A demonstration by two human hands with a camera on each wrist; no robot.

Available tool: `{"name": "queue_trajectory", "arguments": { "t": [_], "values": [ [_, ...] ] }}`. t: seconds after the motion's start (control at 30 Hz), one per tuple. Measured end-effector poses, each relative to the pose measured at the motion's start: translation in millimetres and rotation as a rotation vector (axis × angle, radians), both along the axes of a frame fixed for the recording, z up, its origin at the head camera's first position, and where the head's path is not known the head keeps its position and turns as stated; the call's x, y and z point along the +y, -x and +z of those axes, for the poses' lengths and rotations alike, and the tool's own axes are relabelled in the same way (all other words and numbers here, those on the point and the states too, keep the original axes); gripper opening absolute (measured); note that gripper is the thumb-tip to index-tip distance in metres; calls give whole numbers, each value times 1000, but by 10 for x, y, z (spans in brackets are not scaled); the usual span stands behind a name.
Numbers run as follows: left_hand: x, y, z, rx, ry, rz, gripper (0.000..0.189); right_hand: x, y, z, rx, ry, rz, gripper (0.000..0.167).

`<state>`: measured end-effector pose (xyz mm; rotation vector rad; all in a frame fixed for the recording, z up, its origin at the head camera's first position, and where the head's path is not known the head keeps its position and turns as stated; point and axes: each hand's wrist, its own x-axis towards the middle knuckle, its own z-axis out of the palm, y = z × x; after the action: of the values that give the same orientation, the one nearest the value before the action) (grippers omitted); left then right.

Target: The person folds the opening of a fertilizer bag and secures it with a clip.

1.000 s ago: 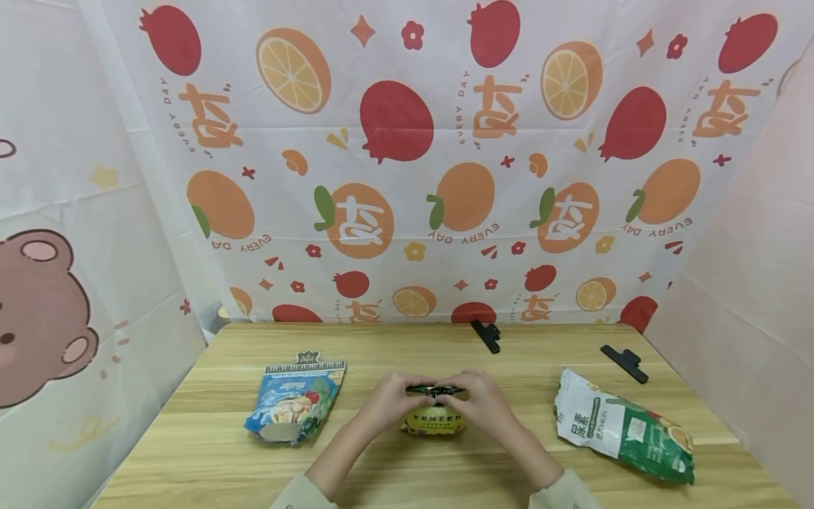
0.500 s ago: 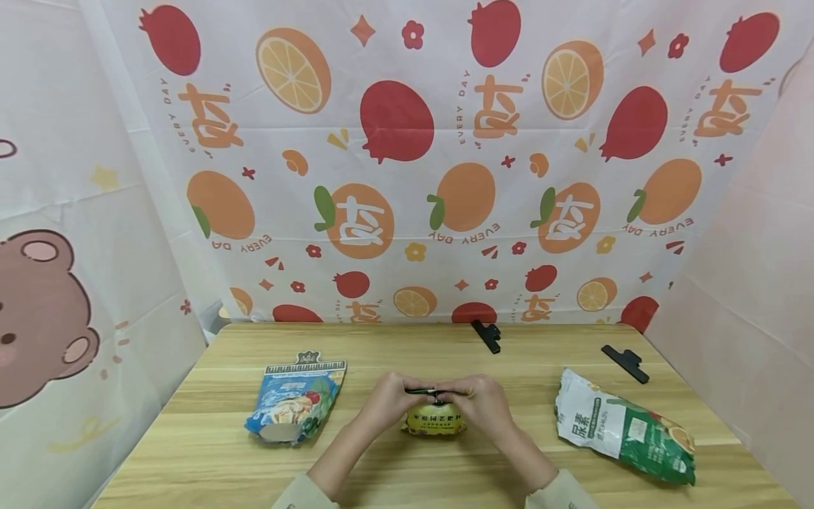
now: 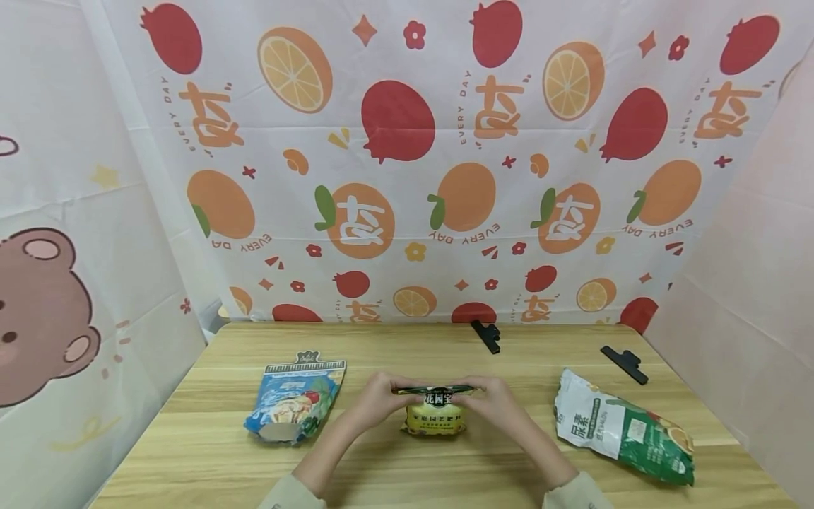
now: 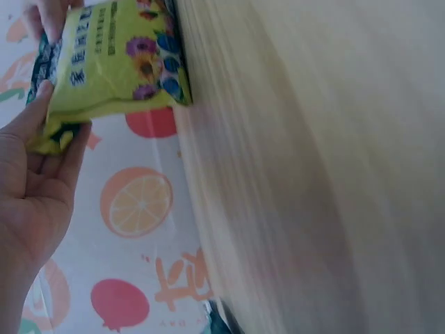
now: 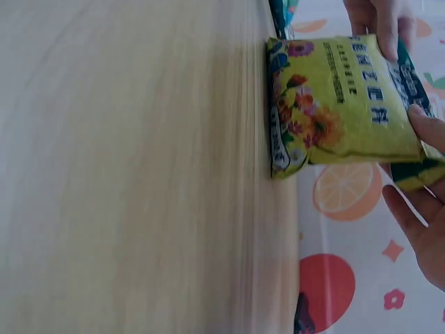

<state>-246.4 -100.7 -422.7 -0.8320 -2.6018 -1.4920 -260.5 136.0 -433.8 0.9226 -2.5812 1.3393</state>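
Observation:
A yellow fertilizer bag (image 3: 436,420) with flower prints and a dark green top stands on the table in the middle of the head view. My left hand (image 3: 383,399) pinches the left end of its top edge, thumb on the near face. At the other end my right hand (image 3: 491,400) pinches the same top edge. Between the hands the top band with its dark label shows. In the left wrist view the left hand (image 4: 42,181) has its thumb on the bag (image 4: 115,59) and fingers behind. The right wrist view shows the right hand (image 5: 427,209) gripping the bag's (image 5: 334,104) corner.
A blue bag (image 3: 294,406) closed with a decorated clip (image 3: 308,363) lies at the left of the wooden table (image 3: 420,474). A white and green bag (image 3: 626,428) lies at the right. Two black clips, one farther back (image 3: 487,336) and one right (image 3: 626,364), lie behind.
Both hands have moved apart along the top of the yellow bag, the left hand leftward and the right hand rightward. The dark label between them has come into view. The other items stay put.

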Motion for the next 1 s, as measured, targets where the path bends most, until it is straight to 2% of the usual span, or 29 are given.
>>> {"name": "queue_trajectory", "arguments": {
  "t": [0.17,0.47,0.67,0.73,1.0],
  "values": [
    [-53,8,-16,23,-9,-2,21,37,-4,-6,-73,43,-12,25],
    [-42,24,-30,40,2,30,17,-23,-2,-11,-10,122,-6,15],
    [-40,29,-18,41,8,40,16,-29,-12,-8,-15,128,-19,14],
    [-37,20,-3,37,20,45,17,-19,-11,-12,-5,101,-25,15],
    [28,-16,41,44,104,39,26,-53,-40,12,186,-36,-21,29]
  ]
}}
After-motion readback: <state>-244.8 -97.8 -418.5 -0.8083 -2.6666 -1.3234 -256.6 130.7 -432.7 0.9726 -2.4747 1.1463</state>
